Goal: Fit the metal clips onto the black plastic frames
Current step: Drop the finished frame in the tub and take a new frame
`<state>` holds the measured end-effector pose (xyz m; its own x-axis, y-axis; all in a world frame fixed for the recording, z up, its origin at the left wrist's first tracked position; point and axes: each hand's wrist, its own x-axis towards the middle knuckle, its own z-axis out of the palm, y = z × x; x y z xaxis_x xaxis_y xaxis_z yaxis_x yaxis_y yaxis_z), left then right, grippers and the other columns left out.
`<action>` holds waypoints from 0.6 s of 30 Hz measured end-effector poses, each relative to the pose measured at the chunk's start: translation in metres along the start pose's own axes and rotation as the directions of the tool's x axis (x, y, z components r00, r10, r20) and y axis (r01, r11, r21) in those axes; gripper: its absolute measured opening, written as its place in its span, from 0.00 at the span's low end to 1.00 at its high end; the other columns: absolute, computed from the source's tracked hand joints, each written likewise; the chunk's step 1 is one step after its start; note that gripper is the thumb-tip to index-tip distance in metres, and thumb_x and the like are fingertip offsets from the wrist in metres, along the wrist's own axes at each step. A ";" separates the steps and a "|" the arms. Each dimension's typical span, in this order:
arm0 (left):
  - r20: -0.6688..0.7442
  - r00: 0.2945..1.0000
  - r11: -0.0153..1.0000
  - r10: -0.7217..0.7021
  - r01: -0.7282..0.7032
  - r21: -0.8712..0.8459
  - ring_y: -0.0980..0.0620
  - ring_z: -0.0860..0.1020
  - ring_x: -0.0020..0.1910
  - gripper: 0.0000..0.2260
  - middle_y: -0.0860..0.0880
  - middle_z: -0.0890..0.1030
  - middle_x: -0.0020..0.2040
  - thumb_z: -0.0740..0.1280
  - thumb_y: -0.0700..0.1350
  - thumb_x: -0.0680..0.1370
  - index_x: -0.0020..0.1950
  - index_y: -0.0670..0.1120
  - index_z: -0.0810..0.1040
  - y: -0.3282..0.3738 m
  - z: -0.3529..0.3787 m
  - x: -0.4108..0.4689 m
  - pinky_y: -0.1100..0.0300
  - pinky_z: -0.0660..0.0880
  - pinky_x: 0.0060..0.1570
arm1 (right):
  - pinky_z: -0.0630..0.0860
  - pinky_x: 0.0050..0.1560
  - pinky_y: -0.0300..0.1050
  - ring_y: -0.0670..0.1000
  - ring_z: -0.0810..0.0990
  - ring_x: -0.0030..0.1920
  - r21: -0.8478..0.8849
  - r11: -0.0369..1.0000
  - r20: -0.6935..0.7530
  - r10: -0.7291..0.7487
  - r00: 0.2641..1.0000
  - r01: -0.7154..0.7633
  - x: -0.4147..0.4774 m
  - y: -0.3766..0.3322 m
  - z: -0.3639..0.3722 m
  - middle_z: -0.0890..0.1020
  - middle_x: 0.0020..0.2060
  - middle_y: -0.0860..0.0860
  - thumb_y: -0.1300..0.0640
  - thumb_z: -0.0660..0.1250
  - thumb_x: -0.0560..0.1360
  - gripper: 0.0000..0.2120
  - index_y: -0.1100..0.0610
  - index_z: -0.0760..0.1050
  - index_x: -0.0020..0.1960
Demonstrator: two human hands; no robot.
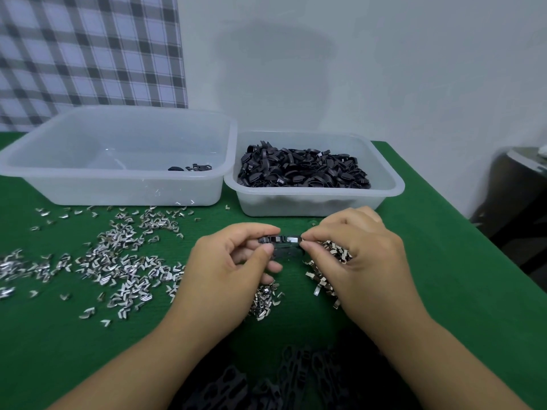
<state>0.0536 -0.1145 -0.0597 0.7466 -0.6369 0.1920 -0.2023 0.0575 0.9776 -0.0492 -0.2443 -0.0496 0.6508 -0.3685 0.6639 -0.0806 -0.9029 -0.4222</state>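
Observation:
A black plastic frame point(284, 245) is held between both hands above the green table point(444, 276). My left hand point(233, 261) pinches its left end between thumb and forefinger. My right hand point(355, 250) pinches the frame's right end, where shiny metal clips point(291, 239) sit on its top edge. More loose clips point(337, 253) lie under my right hand's fingers. A wide scatter of loose metal clips point(118, 261) covers the cloth to the left. A smaller clip heap point(263, 300) lies below my left hand.
A clear tub point(313, 199) full of black frames stands behind my hands at the right. A bigger clear tub point(118, 190) at the back left holds only a few black parts. Dark perforated black strips point(296, 377) lie at the near edge. A dark object point(515, 196) stands beyond the table's right side.

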 end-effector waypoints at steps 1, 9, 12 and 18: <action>0.006 1.000 1.000 0.001 -0.001 0.007 0.55 0.82 0.31 0.13 0.44 0.82 0.35 0.66 0.32 0.75 0.46 0.50 0.83 0.000 0.000 0.000 0.68 0.76 0.31 | 0.67 0.45 0.33 0.50 0.74 0.42 -0.004 1.000 0.004 0.002 1.000 -0.002 0.000 0.000 0.000 0.78 0.36 0.47 0.61 0.75 0.67 0.04 0.54 0.82 0.40; 0.025 1.000 1.000 0.011 -0.011 0.017 0.56 0.81 0.28 0.13 0.41 0.80 0.35 0.66 0.31 0.75 0.45 0.49 0.83 0.002 0.000 -0.001 0.68 0.76 0.30 | 0.65 0.45 0.28 0.49 0.72 0.41 -0.023 1.000 -0.013 -0.001 1.000 0.000 0.000 -0.001 0.000 0.76 0.35 0.46 0.62 0.75 0.67 0.04 0.54 0.82 0.39; 0.024 1.000 1.000 0.019 -0.019 0.022 0.56 0.80 0.27 0.13 0.41 0.80 0.34 0.66 0.31 0.75 0.45 0.48 0.83 0.003 0.000 -0.001 0.68 0.75 0.30 | 0.65 0.45 0.29 0.49 0.72 0.41 -0.028 1.000 -0.001 -0.005 1.000 0.005 0.000 -0.001 0.001 0.76 0.35 0.47 0.62 0.75 0.67 0.04 0.54 0.82 0.39; 0.017 0.999 0.998 0.030 -0.031 0.050 0.56 0.80 0.27 0.13 0.41 0.80 0.33 0.66 0.31 0.75 0.46 0.49 0.83 0.002 0.000 -0.001 0.68 0.76 0.31 | 0.66 0.43 0.31 0.49 0.72 0.41 -0.038 0.999 0.021 0.007 1.000 -0.006 0.000 0.000 0.001 0.76 0.34 0.47 0.61 0.75 0.67 0.04 0.54 0.82 0.39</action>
<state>0.0521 -0.1135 -0.0579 0.7294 -0.6477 0.2199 -0.2567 0.0388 0.9657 -0.0481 -0.2438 -0.0499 0.6659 -0.3702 0.6478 -0.1136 -0.9084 -0.4024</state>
